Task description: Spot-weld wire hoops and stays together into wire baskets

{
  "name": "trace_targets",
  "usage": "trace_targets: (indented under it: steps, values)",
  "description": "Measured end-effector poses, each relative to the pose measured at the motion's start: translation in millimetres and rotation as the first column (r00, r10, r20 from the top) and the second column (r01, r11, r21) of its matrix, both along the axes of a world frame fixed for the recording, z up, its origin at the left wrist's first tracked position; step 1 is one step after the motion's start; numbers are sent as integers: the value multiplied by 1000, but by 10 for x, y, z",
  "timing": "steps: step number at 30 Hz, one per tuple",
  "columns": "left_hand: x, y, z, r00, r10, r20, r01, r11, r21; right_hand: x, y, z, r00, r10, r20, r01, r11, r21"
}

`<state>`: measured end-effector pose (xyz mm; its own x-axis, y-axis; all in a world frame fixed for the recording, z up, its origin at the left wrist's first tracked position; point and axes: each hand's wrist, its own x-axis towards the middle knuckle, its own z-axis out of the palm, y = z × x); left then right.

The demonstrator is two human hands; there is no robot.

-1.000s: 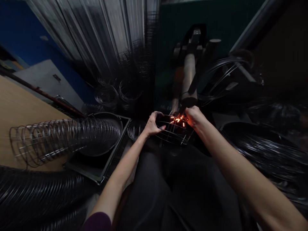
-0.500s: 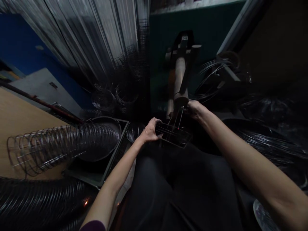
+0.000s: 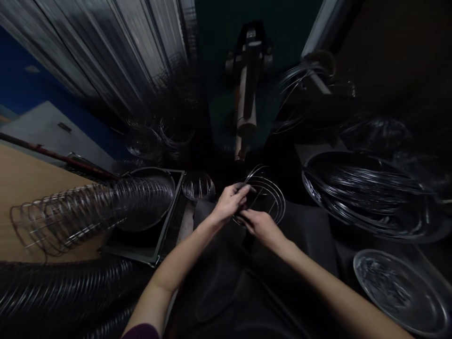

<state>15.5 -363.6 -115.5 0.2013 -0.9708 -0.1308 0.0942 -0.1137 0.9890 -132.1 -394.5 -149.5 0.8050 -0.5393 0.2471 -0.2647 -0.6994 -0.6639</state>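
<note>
A round wire basket frame point(image 3: 265, 195) made of rings and cross wires is held over my dark lap, tilted toward me. My left hand point(image 3: 230, 201) grips its left rim, fingers curled over the wire. At the lower edge of the frame, my right hand point(image 3: 259, 226) is closed on the wire. Above and behind the frame stands the spot welding machine point(image 3: 246, 101), its tip apart from the frame.
A long stack of nested wire baskets point(image 3: 88, 209) lies at left over a black tray point(image 3: 148, 245) on a wooden table point(image 3: 24, 188). A bin of dark wire rings point(image 3: 367, 193) sits at right. A metal dish point(image 3: 395, 289) lies at lower right.
Sparks flew at the frame under the welder one second ago. Since then both hands have drawn the frame down and away from the welder and turned it; my right hand moved to its lower edge.
</note>
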Motion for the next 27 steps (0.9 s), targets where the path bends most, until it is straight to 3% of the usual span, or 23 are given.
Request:
trace_targets:
  steps: [2, 4, 5, 7, 9, 11, 13, 17, 20, 24, 25, 27]
  values:
    - [-5, 69, 32, 1000, 22, 13, -22, 1000, 0, -228, -279, 183, 996, -49, 72, 57, 992, -117]
    - [68, 170, 115, 995, -50, 90, 49, 999, 7, -422, -617, 401, 976, -171, 137, 198, 956, -217]
    - [115, 216, 172, 987, -99, 128, 98, 995, 17, -483, -772, 498, 977, -172, 124, 197, 952, -236]
    - [209, 280, 296, 971, -157, 180, 155, 988, 26, -532, -997, 645, 996, -79, 47, 86, 976, -200]
    - [290, 304, 409, 974, -117, 195, 120, 993, -4, -520, -1067, 736, 1000, 29, -9, -30, 994, -107]
    - [352, 298, 483, 985, -50, 168, 57, 998, -40, -510, -990, 794, 999, 36, -3, -37, 999, -23]
    - [386, 273, 503, 994, -33, 108, 37, 999, -36, -543, -824, 822, 999, -42, 7, 41, 997, 59]
    - [356, 178, 361, 989, -142, -42, 146, 984, 106, -716, -518, 712, 967, -235, -102, 252, 943, 216]
    - [280, 87, 128, 965, -258, -47, 262, 938, 226, -848, -463, 468, 955, -228, -188, 288, 862, 418]
    - [177, 16, -191, 900, -259, 349, 223, 965, 140, -961, -587, 124, 980, -59, -192, 187, 619, 763]
    - [161, 7, -253, 851, -240, 467, 222, 970, 94, -979, -625, 63, 980, -30, -196, 176, 584, 792]
    - [141, -11, -352, 717, -227, 659, 262, 964, 47, -1004, -672, -24, 973, -5, -232, 188, 603, 775]
